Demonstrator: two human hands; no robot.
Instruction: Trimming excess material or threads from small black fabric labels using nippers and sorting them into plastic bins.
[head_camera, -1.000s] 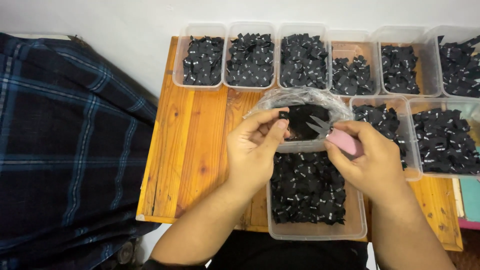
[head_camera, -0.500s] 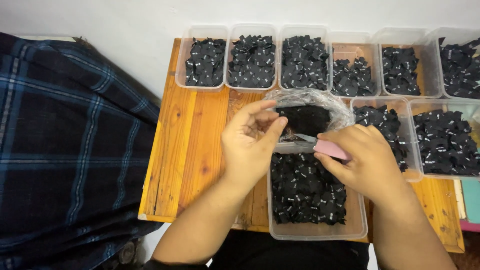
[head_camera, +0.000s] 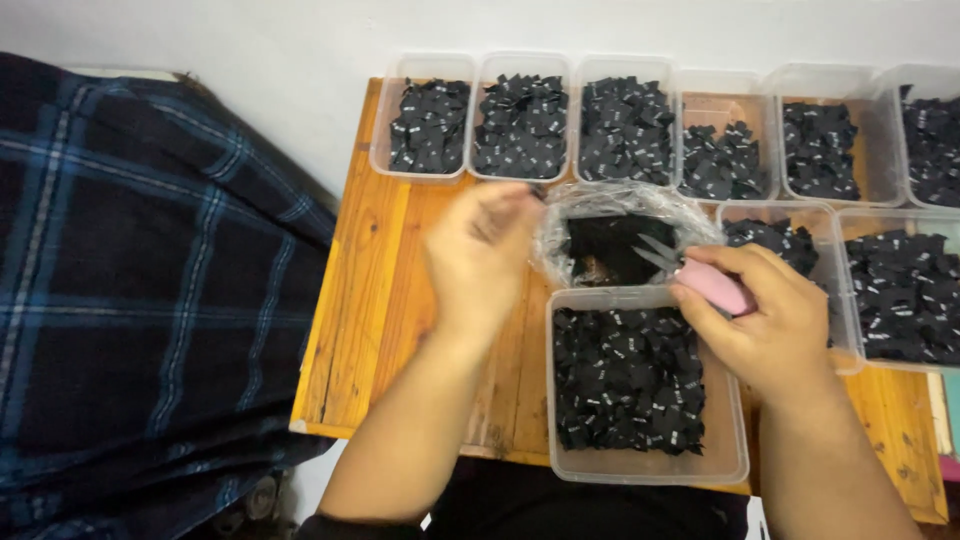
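Left hand: the left hand (head_camera: 480, 255) is seen at about 10 o'clock from the near tub, blurred, over the bare wooden tabletop (head_camera: 385, 300). Fingers look loosely curled near the bag rim at 12 o'clock; whether anything is pinched can't be told through the blur.

Right hand: the right hand (head_camera: 770, 315) is wrapped shut around pink-handled thread snips (head_camera: 690, 275), metal blades pointing toward 10 o'clock, tips hanging over the bag mouth.

Bag: a crinkly clear plastic bag with black material inside (head_camera: 615, 240) is sat at 12 o'clock of the near tub, mouth rolled open, between both hands.

Near tub: a clear rectangular plastic tub full of small black fabric labels (head_camera: 630, 385) is parked at 6 o'clock, right by the body, touching the bag's lower edge.

Far tubs: a row of similar clear tubs of black labels (head_camera: 620, 125) is lined up along 12 o'clock, with two more (head_camera: 905, 290) at 3 o'clock.

Off to 9 o'clock: dark blue plaid cloth (head_camera: 140, 300) is draped beside the table.

Doing it well (just a guess tbh): the blades are probably best kept angled away from the left fingers, the strip held taut close to the cut line, and each cut made right over the near tub so pieces are dropped straight in.
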